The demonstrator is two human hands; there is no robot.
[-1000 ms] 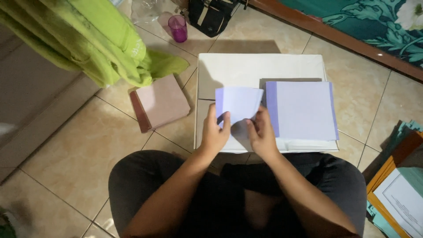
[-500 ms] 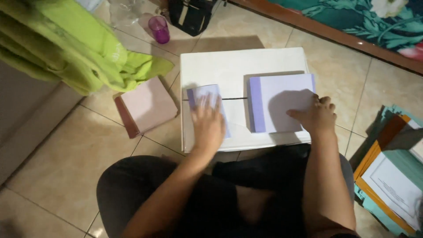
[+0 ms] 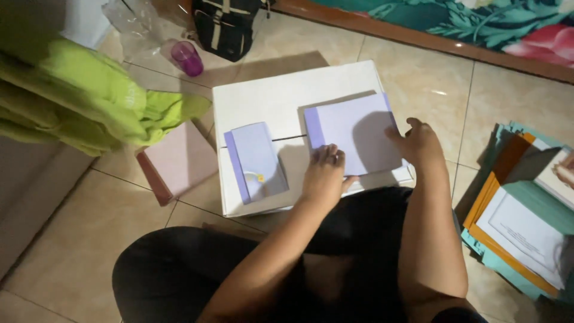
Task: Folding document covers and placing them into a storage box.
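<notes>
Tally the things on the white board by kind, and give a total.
Folded lilac paper: 1
Stack of lilac sheets: 1
Hands resting on the stack, left hand and right hand: 2
Total on the white board: 4

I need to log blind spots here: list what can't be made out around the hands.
Head view only:
- Lavender sheet stack: near edge hidden under left hand and right hand.
- Folded lavender paper: small yellow mark too small to read.
- Coloured folders: cut off by right edge.
- Black bag: cut off by top edge.
</notes>
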